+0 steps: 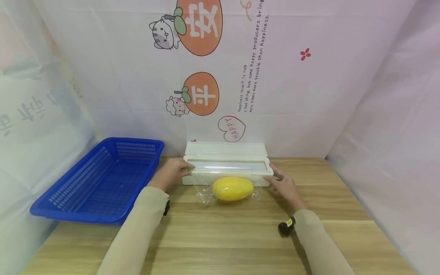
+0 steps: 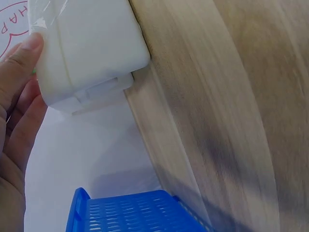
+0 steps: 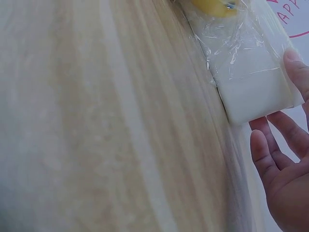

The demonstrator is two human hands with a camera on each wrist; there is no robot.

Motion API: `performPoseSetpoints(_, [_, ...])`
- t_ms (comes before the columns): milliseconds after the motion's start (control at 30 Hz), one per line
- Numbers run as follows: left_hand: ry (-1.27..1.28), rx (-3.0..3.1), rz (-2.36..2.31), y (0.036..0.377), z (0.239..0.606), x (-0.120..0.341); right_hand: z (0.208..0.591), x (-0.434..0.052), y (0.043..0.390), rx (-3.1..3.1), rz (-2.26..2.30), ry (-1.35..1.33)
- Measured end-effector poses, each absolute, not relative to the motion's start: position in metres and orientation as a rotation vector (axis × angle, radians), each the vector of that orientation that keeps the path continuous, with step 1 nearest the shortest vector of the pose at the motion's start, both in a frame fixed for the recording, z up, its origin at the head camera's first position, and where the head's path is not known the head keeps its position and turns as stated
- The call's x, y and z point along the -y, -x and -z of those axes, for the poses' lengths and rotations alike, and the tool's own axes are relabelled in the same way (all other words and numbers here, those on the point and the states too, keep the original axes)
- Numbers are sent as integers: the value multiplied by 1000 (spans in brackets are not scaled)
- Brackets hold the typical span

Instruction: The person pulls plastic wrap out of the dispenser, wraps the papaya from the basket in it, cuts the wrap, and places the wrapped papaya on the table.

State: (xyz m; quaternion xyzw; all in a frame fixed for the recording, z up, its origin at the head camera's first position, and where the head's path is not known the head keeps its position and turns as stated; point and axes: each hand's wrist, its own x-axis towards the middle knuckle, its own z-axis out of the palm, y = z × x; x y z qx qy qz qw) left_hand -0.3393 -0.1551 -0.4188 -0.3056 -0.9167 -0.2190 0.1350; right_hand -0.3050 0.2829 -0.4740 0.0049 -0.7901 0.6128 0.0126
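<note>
A white cling-film dispenser stands at the back of the wooden table with its lid up. In front of it lies a yellow oval fruit under clear film still joined to the box. My left hand holds the dispenser's left end, thumb on its front by a small green piece. In the left wrist view the thumb presses the box. My right hand lies with straight fingers against the right end. The right wrist view shows that hand, the box, film and fruit.
A blue plastic basket sits at the table's left, close to my left forearm, and shows in the left wrist view. Printed white sheets hang close behind and on both sides. Bare wood lies between me and the fruit.
</note>
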Motion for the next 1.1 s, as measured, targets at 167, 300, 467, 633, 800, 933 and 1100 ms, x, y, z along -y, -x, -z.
performPoseSetpoints(167, [890,2652,611,339,417,155,474,-284,307,2500,-1806,-60])
performPoseSetpoints(300, [975,2659,539,337,413,153,475,-286,305,2493,-1848,-8])
performPoseSetpoints(467, [1042,2655,498,335,410,153,475,-286,305,2505,-1831,-4])
performPoseSetpoints(633, [1049,2639,531,338,413,158,475,-283,308,2516,-1795,-31])
performPoseSetpoints(800, [1035,2649,530,341,412,159,475,-282,309,2507,-1790,-22])
performPoseSetpoints(933, [1003,2671,509,342,412,157,477,-283,310,2517,-1750,-35])
performPoseSetpoints(1100, [951,2680,501,343,417,158,478,-285,309,2518,-1753,-55])
